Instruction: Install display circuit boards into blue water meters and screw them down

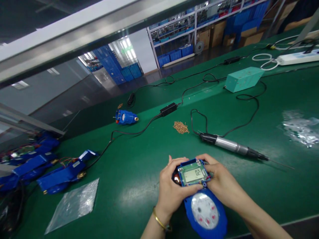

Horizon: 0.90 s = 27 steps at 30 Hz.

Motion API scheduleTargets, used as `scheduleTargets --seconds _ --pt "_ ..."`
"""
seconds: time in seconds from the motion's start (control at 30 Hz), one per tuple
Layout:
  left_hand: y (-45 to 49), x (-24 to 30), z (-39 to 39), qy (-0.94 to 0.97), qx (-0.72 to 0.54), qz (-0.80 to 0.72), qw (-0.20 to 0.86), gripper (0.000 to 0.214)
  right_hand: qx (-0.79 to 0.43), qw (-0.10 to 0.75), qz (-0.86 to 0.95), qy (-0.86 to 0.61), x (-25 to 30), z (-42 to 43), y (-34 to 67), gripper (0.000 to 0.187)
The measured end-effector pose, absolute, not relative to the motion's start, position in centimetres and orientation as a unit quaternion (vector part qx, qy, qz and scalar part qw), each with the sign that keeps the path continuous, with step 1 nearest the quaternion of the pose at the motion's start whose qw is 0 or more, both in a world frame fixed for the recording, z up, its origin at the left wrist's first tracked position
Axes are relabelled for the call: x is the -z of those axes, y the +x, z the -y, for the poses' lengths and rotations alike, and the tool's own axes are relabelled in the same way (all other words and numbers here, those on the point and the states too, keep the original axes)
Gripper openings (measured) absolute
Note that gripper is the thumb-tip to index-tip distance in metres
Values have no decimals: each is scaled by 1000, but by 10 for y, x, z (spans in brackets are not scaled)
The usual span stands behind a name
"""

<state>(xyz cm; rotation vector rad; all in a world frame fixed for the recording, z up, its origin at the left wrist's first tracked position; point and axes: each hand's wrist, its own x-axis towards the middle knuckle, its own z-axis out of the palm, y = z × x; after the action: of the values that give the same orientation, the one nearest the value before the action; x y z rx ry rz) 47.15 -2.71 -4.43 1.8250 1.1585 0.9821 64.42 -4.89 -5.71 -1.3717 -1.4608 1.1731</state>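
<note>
A blue water meter (188,212) is near the front edge of the bench, its round dial (204,211) facing up. Above the dial, an opened housing shows a green circuit board with a lit-looking display (192,175) that reads about 0.2. My left hand (171,186) wraps the housing's left side, with the thumb along its lower edge. On the opposite side, my right hand (219,181) grips the housing, fingers at its upper right corner. Something rounded and brownish (177,179) shows beside my left fingers.
An electric screwdriver (231,145) lies to the right, beyond it a bag of small parts (300,127). Brass screws (180,127) are piled mid-bench. Several blue meters (62,176) and a clear plastic bag (74,204) lie left. Cables run past a teal box (244,79).
</note>
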Motion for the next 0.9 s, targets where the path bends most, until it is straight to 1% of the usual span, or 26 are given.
scheduleTargets --seconds 0.1,0.33,0.6,0.7,0.9 --pt "472 44 25 686 -387 -444 427 55 -457 397 588 -537 58 45 645 25" --pt "473 42 27 671 -385 -437 459 56 -449 382 598 -543 58 45 650 22" --pt "478 43 28 688 -367 -450 436 56 -439 400 584 -554 65 51 654 17" --pt "480 45 28 695 -386 -442 415 55 -428 408 578 -563 71 55 657 16" --pt "480 51 29 683 -418 -430 417 56 -363 418 586 -593 82 67 656 25"
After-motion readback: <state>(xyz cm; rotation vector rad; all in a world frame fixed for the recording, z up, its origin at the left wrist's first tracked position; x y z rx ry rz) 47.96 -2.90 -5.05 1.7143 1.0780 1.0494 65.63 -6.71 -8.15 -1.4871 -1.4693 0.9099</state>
